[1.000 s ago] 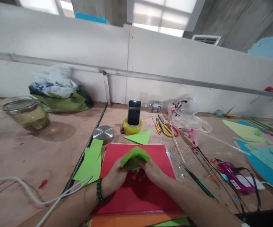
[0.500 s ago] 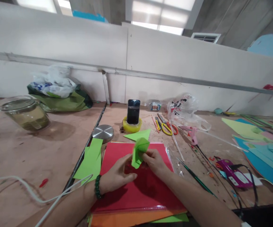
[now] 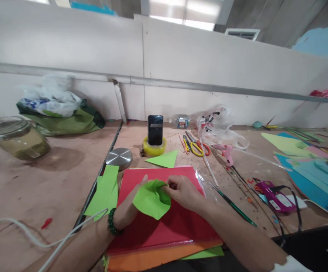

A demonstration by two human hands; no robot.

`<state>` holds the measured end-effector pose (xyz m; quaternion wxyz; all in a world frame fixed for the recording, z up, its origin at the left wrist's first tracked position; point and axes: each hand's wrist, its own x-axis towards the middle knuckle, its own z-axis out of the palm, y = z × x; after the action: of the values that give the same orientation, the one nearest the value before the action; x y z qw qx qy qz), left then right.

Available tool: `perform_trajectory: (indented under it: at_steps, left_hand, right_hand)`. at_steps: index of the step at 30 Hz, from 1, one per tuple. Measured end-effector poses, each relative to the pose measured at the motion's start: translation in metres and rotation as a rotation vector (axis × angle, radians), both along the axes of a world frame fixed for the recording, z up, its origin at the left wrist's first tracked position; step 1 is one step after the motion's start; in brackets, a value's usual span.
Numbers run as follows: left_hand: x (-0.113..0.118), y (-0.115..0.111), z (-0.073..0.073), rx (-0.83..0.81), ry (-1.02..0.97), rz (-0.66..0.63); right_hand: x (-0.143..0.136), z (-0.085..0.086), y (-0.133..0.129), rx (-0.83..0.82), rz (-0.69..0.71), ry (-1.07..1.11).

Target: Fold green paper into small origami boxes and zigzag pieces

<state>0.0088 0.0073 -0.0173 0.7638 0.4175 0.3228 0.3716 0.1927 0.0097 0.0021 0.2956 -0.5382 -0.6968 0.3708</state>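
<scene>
A thin bright green sheet of paper (image 3: 152, 202), curled into a cupped shape, is above the red sheet (image 3: 177, 226). My right hand (image 3: 185, 192) pinches its right-hand upper edge between thumb and fingers. My left hand (image 3: 128, 207), with a dark green bead bracelet at the wrist, is stretched out at the left side of the paper. A fingertip shows above the paper's edge; the other fingers are hidden behind it. Under the red sheet, orange paper (image 3: 141, 260) shows at the near edge.
Green paper pieces (image 3: 105, 192) lie on the left. Behind stand a phone (image 3: 155, 130) on a yellow tape roll (image 3: 154, 148) and a metal lid (image 3: 118, 158). On the right are scissors (image 3: 196, 148), a pink glue gun (image 3: 227, 153), tweezers (image 3: 233, 206) and a purple device (image 3: 275, 196).
The green paper has turned and spread, showing its broad face toward me. My left hand has rotated, its thumb no longer in sight. The view has shifted slightly right.
</scene>
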Motion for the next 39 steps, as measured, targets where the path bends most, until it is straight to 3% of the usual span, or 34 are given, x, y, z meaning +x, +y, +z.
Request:
perform_trajectory:
  at_steps: [3,6,12,19,23,28,34,39]
  left_hand:
    - [0.002,-0.002,0.005,-0.108,-0.068,0.008]
    - [0.002,-0.006,0.010,-0.087,-0.065,-0.039]
    - [0.004,-0.012,0.018,-0.051,-0.015,-0.110]
    - [0.002,-0.010,0.011,-0.105,0.016,-0.080]
    - [0.004,-0.011,0.013,-0.059,0.012,-0.146]
    - [0.005,-0.012,0.017,-0.013,0.032,-0.173]
    - [0.004,-0.011,0.013,0.036,0.039,-0.181]
    - [0.005,-0.013,0.012,0.070,0.127,-0.213]
  right_hand:
    - [0.002,0.005,-0.001,-0.044,0.088,0.008]
    - [0.005,0.007,-0.001,-0.024,0.169,-0.006]
    - [0.005,0.008,-0.004,0.144,0.121,-0.242]
    - [0.003,0.008,-0.011,0.210,0.072,-0.388]
    - [0.001,0.005,-0.010,0.223,0.061,-0.475]
    - [0.002,0.011,-0.011,0.300,0.117,-0.480]
    - [0.000,0.010,-0.012,0.180,0.089,-0.419]
    - [-0.001,0.014,-0.014,0.267,0.135,-0.519]
